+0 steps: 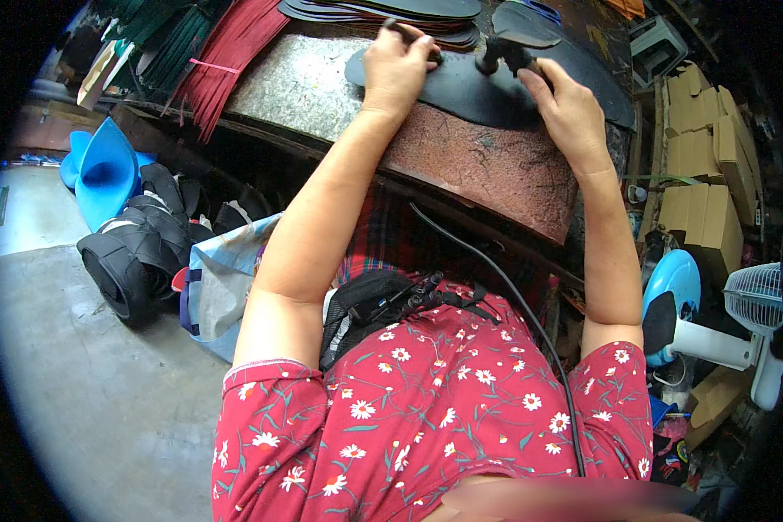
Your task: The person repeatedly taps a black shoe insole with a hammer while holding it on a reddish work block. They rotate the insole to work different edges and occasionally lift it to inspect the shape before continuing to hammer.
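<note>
My left hand [396, 70] is closed around a short dark rod-like tool [395, 27], whose end shows past the fingers; the rest is hidden in the grip. It is over the left part of a flat black sheet piece [470, 103] with a curved outline, lying on the worktable. To its right, my right hand [567, 109] grips the handle of a dark hammer [491, 59]. The hammer head is above the same black piece, apart from my left hand. Behind the hammer shows a dark sole-shaped piece [526, 24].
The worktable [487, 174] has a worn reddish and grey top. Stacked black sole shapes [383, 10] lie at its back, with red strips [222, 61] to the left. Black rolled pieces [126, 261] sit on the floor. Cardboard boxes [696, 148] and a fan [752, 296] stand at right.
</note>
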The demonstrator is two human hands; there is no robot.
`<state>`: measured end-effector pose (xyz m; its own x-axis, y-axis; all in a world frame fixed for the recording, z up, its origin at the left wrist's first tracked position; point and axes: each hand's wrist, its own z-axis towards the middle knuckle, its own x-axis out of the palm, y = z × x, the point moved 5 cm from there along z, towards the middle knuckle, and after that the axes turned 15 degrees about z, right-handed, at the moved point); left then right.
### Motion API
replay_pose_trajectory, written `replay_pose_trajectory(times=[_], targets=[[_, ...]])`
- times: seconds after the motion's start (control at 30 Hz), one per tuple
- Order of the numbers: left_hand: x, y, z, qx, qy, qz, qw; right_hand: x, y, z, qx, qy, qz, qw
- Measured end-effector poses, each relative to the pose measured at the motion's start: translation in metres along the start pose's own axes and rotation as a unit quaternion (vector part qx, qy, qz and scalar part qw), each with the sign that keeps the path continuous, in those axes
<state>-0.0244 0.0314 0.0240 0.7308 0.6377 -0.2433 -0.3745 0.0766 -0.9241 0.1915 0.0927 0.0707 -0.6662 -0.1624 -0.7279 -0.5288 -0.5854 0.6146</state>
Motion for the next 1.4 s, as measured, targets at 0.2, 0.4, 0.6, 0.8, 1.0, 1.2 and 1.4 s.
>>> replay_pose_trajectory(times=[0.2, 0.4, 0.6, 0.8, 1.0, 1.2, 1.4], targets=[[-0.016, 0.005, 0.003, 0.022, -0.092, -0.07, 0.993, 0.001, -0.016, -0.005, 0.064, 0.029, -0.003, 0.998], [-0.016, 0.018, 0.005, -0.015, -0.061, 0.048, 0.997, -0.002, -0.004, -0.001, 0.033, 0.014, 0.0, 0.999], [-0.014, 0.022, 0.01, 0.022, -0.046, 0.171, 0.984, -0.046, 0.06, 0.001, -0.132, -0.063, 0.141, 0.979], [-0.012, 0.018, 0.008, 0.005, -0.022, 0.112, 0.993, -0.066, 0.099, -0.006, -0.139, -0.102, 0.396, 0.902], [-0.032, 0.014, 0.007, -0.03, -0.137, -0.156, 0.978, -0.045, 0.076, -0.001, -0.164, -0.074, 0.212, 0.961], [-0.033, 0.001, 0.001, 0.015, -0.171, -0.101, 0.98, -0.024, 0.032, 0.0, -0.063, -0.034, 0.121, 0.99], [-0.032, 0.002, 0.0, 0.025, -0.148, -0.042, 0.988, -0.009, 0.011, -0.002, 0.023, 0.013, 0.039, 0.999]])
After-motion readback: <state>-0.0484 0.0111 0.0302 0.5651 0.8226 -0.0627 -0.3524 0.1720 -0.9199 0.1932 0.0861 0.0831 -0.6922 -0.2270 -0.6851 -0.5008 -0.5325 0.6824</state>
